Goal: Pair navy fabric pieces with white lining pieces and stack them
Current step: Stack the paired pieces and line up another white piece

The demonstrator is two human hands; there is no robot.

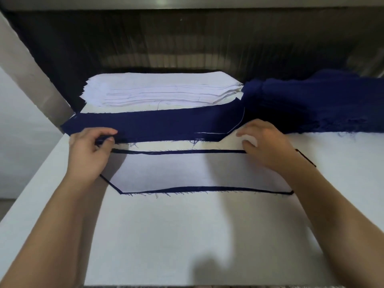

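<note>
A long navy fabric piece lies across the table, frayed along its front edge. My left hand pinches that front edge near its left end. In front of it a white lining piece lies on another navy piece, whose dark edges show all around. My right hand sits at the lining piece's far right corner, fingers curled round a bit of white there. A stack of white lining pieces stands behind, and a heap of navy pieces lies at the right.
The white table stretches toward me in front of the paired pieces. A slanted grey post rises at the left, with the table's left edge below it. A dark wall runs behind the stacks.
</note>
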